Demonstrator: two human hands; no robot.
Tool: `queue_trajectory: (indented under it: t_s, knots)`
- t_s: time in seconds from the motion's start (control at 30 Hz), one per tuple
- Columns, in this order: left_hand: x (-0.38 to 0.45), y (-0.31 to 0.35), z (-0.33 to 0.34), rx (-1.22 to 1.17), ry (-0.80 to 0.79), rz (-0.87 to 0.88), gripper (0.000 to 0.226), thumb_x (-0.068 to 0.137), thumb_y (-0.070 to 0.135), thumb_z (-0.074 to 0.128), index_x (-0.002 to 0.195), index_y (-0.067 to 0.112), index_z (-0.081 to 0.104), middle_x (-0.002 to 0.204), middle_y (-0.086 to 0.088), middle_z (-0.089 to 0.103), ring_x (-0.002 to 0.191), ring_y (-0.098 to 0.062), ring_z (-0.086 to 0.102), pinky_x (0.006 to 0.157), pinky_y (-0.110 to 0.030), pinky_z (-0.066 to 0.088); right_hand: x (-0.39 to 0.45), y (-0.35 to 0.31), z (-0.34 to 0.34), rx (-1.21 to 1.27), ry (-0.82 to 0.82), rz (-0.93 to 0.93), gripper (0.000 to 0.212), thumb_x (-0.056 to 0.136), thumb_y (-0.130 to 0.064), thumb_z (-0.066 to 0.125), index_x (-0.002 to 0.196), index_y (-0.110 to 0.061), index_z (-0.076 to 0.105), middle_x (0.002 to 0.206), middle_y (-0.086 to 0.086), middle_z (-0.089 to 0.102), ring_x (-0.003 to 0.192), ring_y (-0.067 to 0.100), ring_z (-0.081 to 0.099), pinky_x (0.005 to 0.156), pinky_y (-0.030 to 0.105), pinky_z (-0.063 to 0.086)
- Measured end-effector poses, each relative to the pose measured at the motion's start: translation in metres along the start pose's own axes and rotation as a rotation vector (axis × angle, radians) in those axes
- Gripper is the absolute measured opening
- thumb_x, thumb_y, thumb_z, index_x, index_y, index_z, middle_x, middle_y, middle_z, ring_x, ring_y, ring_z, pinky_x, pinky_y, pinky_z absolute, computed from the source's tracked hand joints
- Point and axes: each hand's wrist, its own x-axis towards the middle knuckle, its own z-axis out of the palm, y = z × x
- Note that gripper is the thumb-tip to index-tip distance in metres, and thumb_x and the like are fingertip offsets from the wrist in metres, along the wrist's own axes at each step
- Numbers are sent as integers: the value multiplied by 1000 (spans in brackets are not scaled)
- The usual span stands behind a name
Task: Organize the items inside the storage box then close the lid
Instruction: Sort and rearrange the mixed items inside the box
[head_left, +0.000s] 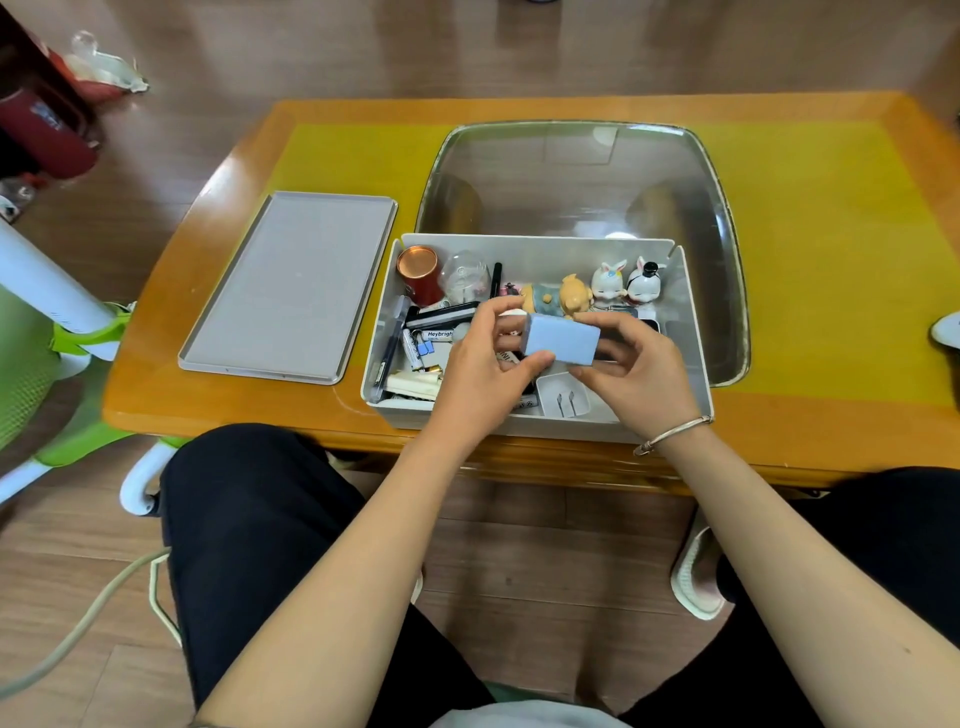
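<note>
A: Sorting step, I judge. Left hand (480, 364) and right hand (631, 366) both pinch a pale blue block (563, 340), fingers curled onto its ends, held just above the storage box (696, 364).

B: Lid?

A: Grey lid (291, 288) lies flat on the table (831, 260), well left of the grip. Not yet on.

B: Next move?

A: Block needs a free slot, probably. Directly under the grip it's crowded: a white charger (563, 400) with prongs up, below the right thumb. Left of the grip, loose batteries (423, 348) and a dark pen (392, 343) along the wall. Shifting those first looks wise.

B: Beyond the grip?

A: Far row: copper-topped red can (418, 273) at far left, a clear dome (465, 275) beside it, then figurines — an orange-haired one (561, 299) lying down, two white rabbit ones (626, 280) upright. A clear tub (571, 176) sits behind the box; nothing plainly in it.
</note>
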Motion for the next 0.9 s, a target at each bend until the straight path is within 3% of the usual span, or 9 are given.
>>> queue_trajectory:
  t_s: [0.07,0.13,0.3,0.5,0.57,0.67,0.8,0.9]
  knots:
    - [3,-1,-2,31,-48,1,59,81,8,73,132,23,46,123,3,53,110,-9,56,85,-24,55,0,-1,-2,66,-16,15,57,77,6,70,127,-12,50,117,-3,59,109,1,59,82,13,51]
    - [2,-2,-1,73,-60,50,52,80,1,72,125,19,52,126,-1,52,116,-13,53,90,-31,54,0,-1,-2,74,-34,21,62,78,6,68,133,-13,46,115,-8,58,107,-9,56,81,11,50]
    - [-2,-2,2,13,-10,93,44,78,0,74,107,24,52,117,1,60,113,-6,56,87,-28,55,-1,0,-3,27,-37,3,56,82,-1,66,134,-12,47,120,-10,55,105,-18,53,80,10,50]
    - [-2,-4,3,19,20,121,42,76,6,78,101,26,50,110,2,62,107,-9,60,80,-28,58,1,-3,-3,151,-62,87,38,93,-10,54,130,-9,49,107,6,65,82,17,70,64,28,59]
    - [-2,-6,4,92,5,155,42,75,9,80,102,23,51,109,1,61,103,-10,60,78,-25,57,2,-3,-4,120,-78,78,32,94,-12,51,126,-16,52,101,3,64,79,17,70,61,27,59]
    - [-2,-9,5,195,-63,184,48,72,15,83,101,24,45,104,7,58,94,-3,58,69,-13,53,1,-2,-4,95,-76,61,30,94,-11,51,122,-24,54,100,-5,62,90,9,67,63,25,59]
    - [0,-6,4,280,-205,141,58,69,39,83,111,33,44,98,21,53,90,1,57,71,-13,52,1,0,-4,140,-8,42,34,92,-6,54,126,-9,52,108,3,63,100,10,65,71,23,57]
    - [2,-6,3,275,-254,114,67,71,37,82,125,36,44,98,27,50,92,5,56,72,-18,53,0,0,-4,136,5,40,33,92,-5,55,124,-9,52,112,5,61,102,9,64,71,22,57]
